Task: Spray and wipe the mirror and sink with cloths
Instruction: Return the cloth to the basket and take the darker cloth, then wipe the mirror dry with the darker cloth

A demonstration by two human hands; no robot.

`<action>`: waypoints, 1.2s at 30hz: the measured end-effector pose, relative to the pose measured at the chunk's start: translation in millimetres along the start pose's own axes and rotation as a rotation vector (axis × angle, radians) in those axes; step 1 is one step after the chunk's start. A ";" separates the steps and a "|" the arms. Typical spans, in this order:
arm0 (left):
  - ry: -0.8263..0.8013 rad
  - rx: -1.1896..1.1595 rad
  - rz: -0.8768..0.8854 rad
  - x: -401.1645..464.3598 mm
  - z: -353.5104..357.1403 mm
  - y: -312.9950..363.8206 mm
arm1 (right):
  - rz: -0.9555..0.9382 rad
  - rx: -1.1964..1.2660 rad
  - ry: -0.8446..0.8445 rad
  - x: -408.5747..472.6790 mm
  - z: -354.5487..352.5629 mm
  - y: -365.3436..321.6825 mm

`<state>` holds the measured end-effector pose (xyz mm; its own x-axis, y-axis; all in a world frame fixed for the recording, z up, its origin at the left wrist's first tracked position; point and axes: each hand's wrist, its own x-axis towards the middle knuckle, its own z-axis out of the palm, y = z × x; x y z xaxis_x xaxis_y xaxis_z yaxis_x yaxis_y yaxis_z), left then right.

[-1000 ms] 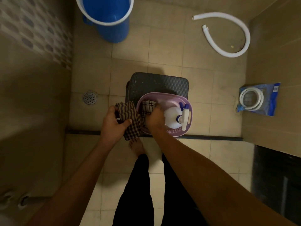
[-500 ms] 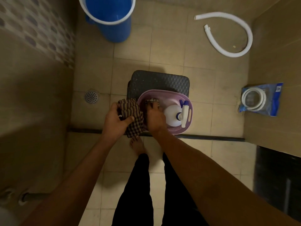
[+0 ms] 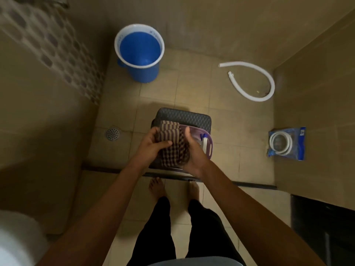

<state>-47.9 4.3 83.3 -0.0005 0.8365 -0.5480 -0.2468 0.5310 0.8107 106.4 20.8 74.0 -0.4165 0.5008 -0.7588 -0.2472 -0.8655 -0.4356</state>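
A brown checked cloth (image 3: 171,143) is held between both hands above a purple basket (image 3: 209,148). My left hand (image 3: 153,145) grips the cloth's left side with the thumb across it. My right hand (image 3: 193,152) holds its right edge and underside. The basket sits on a dark woven stool (image 3: 187,118). A white spray bottle with a blue nozzle (image 3: 204,142) lies in the basket, mostly hidden by my right hand. No mirror or sink is clearly in view.
A blue bucket (image 3: 139,52) stands on the tiled floor at the back. A white hose (image 3: 255,79) curls to the right, and a bagged coiled hose (image 3: 286,144) lies by the right wall. A floor drain (image 3: 112,134) is left of the stool. My bare feet (image 3: 156,186) stand behind a dark sill.
Both hands have lifted the cloth up out of the basket and brought it together between them. The camera has tilted up, showing more of the bucket and back wall.
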 end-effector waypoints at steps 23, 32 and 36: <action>0.561 0.279 0.518 -133.1 47.2 51.1 | 0.017 0.002 -0.329 -93.5 42.4 -41.2; 0.844 -0.370 0.531 -242.2 21.2 73.1 | 0.045 -0.520 -0.587 -129.8 95.8 9.1; 0.911 -0.340 0.521 -304.4 4.4 64.4 | -0.035 -0.734 -0.665 -139.5 129.1 27.1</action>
<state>-59.5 -215.6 303.2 -0.8618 0.4593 -0.2152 -0.2620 -0.0397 0.9643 44.8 -71.7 230.5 -0.8814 0.2329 -0.4109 0.2407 -0.5271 -0.8150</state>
